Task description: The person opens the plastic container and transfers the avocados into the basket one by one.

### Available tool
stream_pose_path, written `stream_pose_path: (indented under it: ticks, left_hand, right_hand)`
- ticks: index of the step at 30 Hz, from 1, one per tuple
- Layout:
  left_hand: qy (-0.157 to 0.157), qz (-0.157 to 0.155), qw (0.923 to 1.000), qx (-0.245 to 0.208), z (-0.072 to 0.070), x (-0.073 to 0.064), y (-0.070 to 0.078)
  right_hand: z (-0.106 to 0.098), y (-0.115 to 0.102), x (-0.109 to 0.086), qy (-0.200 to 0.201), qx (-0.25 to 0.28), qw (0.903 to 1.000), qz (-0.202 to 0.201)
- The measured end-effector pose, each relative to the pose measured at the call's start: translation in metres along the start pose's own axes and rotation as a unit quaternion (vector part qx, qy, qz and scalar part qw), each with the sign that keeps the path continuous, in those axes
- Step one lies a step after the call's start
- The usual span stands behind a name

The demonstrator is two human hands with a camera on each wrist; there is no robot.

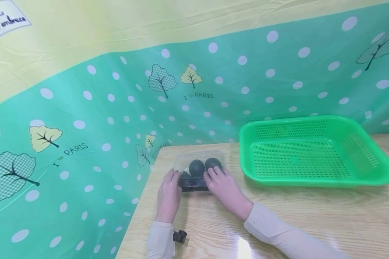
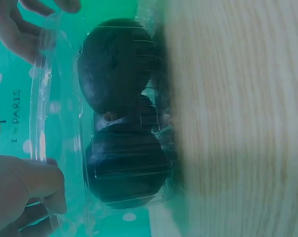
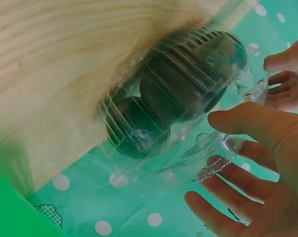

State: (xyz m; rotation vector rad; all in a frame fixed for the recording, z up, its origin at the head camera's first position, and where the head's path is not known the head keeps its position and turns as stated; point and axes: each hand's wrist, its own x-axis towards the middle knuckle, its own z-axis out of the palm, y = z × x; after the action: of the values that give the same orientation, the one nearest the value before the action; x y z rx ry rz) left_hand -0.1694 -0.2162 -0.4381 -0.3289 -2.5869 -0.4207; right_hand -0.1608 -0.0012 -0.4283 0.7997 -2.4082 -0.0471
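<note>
A clear plastic fruit container [image 1: 199, 157] sits on the table at the back left, with dark, round fruits [image 1: 196, 168] inside. Ribbed walls cover the fruits in both wrist views, and one dark fruit [image 2: 114, 66] shows a small stem end. My left hand [image 1: 169, 192] is at the container's left front, its thumb and fingers [image 2: 50, 185] pinching the clear rim. From the right, my right hand [image 1: 225, 189] reaches to the same rim, thumb on one side and fingers [image 3: 237, 185] on the other. Part of the container's front is hidden behind the hands in the head view.
A green perforated basket [image 1: 311, 182] stands on the wooden table [image 1: 214, 223] to the right of the container. Behind and to the left hangs a green and yellow cloth [image 1: 116, 90] with dots and trees. A small black fitting [image 1: 180, 236] is beside the left sleeve.
</note>
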Motion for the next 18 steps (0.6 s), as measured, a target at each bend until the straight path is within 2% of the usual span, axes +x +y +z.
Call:
stream_pose_path:
  ticks: [13,18]
  left_hand:
    - [0.02,0.01,0.9994,-0.026,-0.003,0.006,-0.005]
    - [0.009,-0.009,0.9984,-0.055,-0.005,0.009,-0.009]
  right_hand:
    - [-0.01,0.011,0.009,0.008,0.022,0.9997,-0.009]
    - [-0.011,0.013,0.011,0.005,0.036,0.9993,-0.006]
